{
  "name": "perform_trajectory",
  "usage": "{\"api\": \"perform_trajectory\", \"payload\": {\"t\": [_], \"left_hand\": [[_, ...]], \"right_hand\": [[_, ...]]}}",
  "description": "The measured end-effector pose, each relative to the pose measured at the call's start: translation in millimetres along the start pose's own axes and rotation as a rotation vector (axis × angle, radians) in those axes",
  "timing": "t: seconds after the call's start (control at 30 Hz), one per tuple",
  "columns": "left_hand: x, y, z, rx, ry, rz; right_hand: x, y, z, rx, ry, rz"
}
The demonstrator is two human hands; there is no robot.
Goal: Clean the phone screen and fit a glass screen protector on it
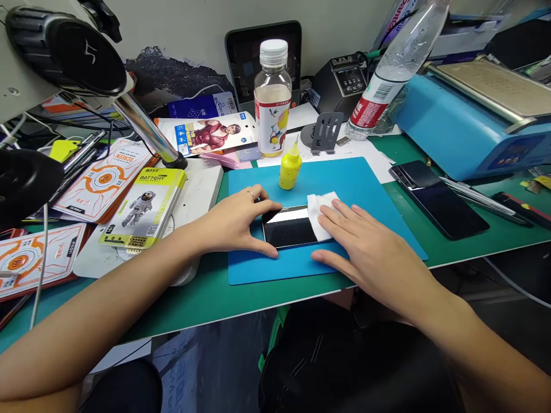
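A black phone (289, 228) lies flat on a blue work mat (365, 183) in the middle of the desk. My left hand (235, 221) grips the phone's left end between thumb and fingers. My right hand (359, 241) lies flat with its fingers pressing a white wipe (322, 209) onto the phone's right half. A small yellow dropper bottle (290, 167) stands just behind the phone on the mat.
A clear plastic bottle (272, 97) stands behind the mat. Another black phone (439, 198) lies to the right on the green desk cover. A blue machine (469, 126) fills the right rear. Battery and screen boxes (144, 207) and a microscope arm (146, 129) crowd the left.
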State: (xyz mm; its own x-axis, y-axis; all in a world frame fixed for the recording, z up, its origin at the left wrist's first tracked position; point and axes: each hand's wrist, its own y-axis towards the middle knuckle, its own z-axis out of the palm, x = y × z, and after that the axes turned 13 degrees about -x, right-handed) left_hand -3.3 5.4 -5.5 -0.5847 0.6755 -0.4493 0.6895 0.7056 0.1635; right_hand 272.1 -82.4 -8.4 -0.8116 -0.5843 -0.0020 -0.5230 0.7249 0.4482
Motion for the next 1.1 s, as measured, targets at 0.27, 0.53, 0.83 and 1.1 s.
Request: {"api": "perform_trajectory", "payload": {"t": [0.27,0.53,0.83,1.1], "left_hand": [[0,-2,0.0,-0.008,0.020,0.011],[-1,0,-0.9,-0.003,0.018,0.000],[-1,-2,1.3,-0.031,0.023,0.071],[0,-4,0.9,-0.020,0.044,0.083]], "right_hand": [[-3,-6,-2,0.002,-0.002,-0.034],[2,-21,-3,-0.007,-0.034,-0.003],[77,29,33,-0.017,0.199,-0.013],[27,7,14,0.014,0.027,0.050]]}}
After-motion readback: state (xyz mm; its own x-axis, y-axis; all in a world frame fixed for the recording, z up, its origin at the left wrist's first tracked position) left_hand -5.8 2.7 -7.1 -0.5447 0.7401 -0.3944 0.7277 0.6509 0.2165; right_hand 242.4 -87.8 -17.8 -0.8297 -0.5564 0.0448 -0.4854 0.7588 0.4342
